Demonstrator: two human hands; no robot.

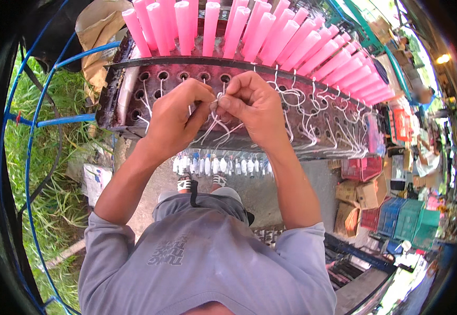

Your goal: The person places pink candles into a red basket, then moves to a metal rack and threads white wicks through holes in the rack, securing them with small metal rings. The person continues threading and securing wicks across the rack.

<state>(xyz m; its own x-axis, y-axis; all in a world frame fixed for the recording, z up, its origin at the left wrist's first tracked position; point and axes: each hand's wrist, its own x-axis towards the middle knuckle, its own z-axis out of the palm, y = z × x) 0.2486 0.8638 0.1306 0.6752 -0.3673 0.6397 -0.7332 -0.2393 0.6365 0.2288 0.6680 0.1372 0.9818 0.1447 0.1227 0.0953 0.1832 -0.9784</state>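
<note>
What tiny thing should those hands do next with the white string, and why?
Maybe gently pull the white string snug, because the left hand and right hand are pinching it close together, and slack ends trail out below them.

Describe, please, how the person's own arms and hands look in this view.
The left sleeve and right sleeve are loose, plain grey cloth, ending around the elbows. The left hand and right hand are bare: no gloves, watch or bracelet shows, nor any cable along the arms.
</note>
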